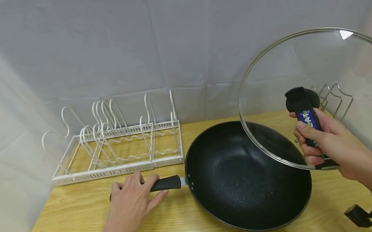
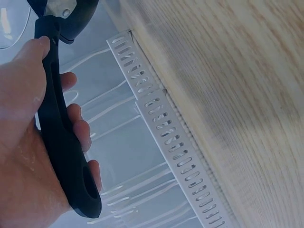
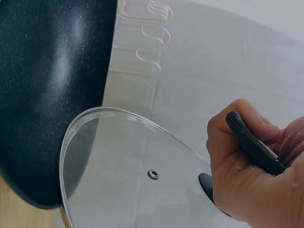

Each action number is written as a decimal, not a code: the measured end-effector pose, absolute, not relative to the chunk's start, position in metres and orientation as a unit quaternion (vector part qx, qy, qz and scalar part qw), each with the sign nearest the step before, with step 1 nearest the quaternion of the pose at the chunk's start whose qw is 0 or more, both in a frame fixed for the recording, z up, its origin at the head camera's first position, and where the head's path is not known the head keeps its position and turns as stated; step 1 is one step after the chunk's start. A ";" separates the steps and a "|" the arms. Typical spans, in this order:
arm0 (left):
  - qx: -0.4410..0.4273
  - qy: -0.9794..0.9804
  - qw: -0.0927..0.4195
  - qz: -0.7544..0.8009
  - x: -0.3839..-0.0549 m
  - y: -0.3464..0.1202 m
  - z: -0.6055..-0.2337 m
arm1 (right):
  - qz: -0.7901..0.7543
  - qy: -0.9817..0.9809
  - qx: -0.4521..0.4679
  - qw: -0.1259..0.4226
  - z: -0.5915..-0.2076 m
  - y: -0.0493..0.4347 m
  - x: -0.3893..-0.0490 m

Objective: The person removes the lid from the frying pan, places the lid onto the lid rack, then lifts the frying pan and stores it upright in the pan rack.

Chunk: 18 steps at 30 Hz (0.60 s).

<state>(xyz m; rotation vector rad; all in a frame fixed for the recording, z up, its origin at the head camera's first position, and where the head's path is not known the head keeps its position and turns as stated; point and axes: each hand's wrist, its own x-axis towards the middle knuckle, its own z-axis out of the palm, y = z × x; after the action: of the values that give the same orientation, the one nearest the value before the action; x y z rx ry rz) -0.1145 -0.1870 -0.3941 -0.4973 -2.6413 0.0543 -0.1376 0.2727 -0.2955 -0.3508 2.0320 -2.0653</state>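
A black wok [image 1: 244, 182] with white specks inside sits on the wooden table, its handle pointing left. My left hand [image 1: 128, 202] grips the wok's black handle [image 2: 59, 123]; the left wrist view shows the fingers curled round it and the thumb along its top end. My right hand [image 1: 332, 145] holds a large glass lid [image 1: 344, 60] by its black handle [image 1: 307, 117], which bears a blue label. Tilted up, the lid overlaps the wok's right side in the head view. A small metal-rimmed vent [image 3: 153, 174] shows in its glass in the right wrist view.
A white wire rack [image 1: 119, 170] with several upright loops stands behind my left hand, near the back edge of the table [image 1: 77, 228]. Behind the lid, a small metal wire rack [image 1: 336, 96] shows through the glass. Grey sheeting [image 1: 175, 35] hangs along the back.
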 end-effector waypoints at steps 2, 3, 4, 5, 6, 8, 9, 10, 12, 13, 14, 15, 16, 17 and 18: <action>-0.180 -0.958 0.223 0.019 -0.114 -0.187 -0.394 | -0.707 0.688 -0.117 0.110 -0.294 0.277 -0.138; -0.179 -0.958 0.221 0.019 -0.114 -0.187 -0.394 | -0.712 0.684 -0.119 0.110 -0.294 0.279 -0.139; -0.179 -0.959 0.219 0.019 -0.114 -0.187 -0.394 | -0.714 0.680 -0.123 0.111 -0.294 0.281 -0.139; -0.178 -0.959 0.218 0.019 -0.114 -0.187 -0.394 | -0.716 0.677 -0.126 0.112 -0.294 0.284 -0.140; -0.177 -0.960 0.217 0.021 -0.114 -0.187 -0.394 | -0.718 0.675 -0.125 0.113 -0.293 0.286 -0.140; -0.175 -0.961 0.215 0.023 -0.114 -0.187 -0.394 | -0.719 0.674 -0.129 0.110 -0.293 0.290 -0.141; -0.174 -0.961 0.215 0.024 -0.114 -0.187 -0.394 | -0.721 0.672 -0.131 0.108 -0.292 0.291 -0.141; -0.174 -0.961 0.215 0.024 -0.114 -0.187 -0.394 | -0.724 0.668 -0.131 0.107 -0.292 0.293 -0.142; -0.173 -0.961 0.213 0.025 -0.114 -0.187 -0.394 | -0.732 0.659 -0.135 0.105 -0.291 0.296 -0.143; -0.172 -0.962 0.212 0.025 -0.114 -0.187 -0.394 | -0.738 0.652 -0.139 0.106 -0.291 0.298 -0.143; -0.172 -0.962 0.211 0.025 -0.113 -0.187 -0.394 | -0.743 0.646 -0.141 0.106 -0.291 0.300 -0.143; -0.172 -0.962 0.210 0.024 -0.113 -0.187 -0.394 | -0.746 0.642 -0.141 0.106 -0.291 0.301 -0.144; -0.171 -0.963 0.208 0.024 -0.113 -0.186 -0.393 | -0.749 0.639 -0.140 0.106 -0.291 0.303 -0.144; -0.171 -0.963 0.207 0.024 -0.113 -0.186 -0.393 | -0.750 0.638 -0.139 0.106 -0.291 0.304 -0.144; -0.170 -0.963 0.207 0.023 -0.113 -0.186 -0.393 | -0.750 0.638 -0.136 0.105 -0.291 0.305 -0.145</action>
<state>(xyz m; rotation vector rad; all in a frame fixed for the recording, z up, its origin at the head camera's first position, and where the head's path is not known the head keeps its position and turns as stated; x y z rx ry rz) -0.1129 -0.1862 -0.3930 -0.4746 -2.6825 0.0649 -0.1450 0.3051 -0.2905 -0.4021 1.8820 -2.2112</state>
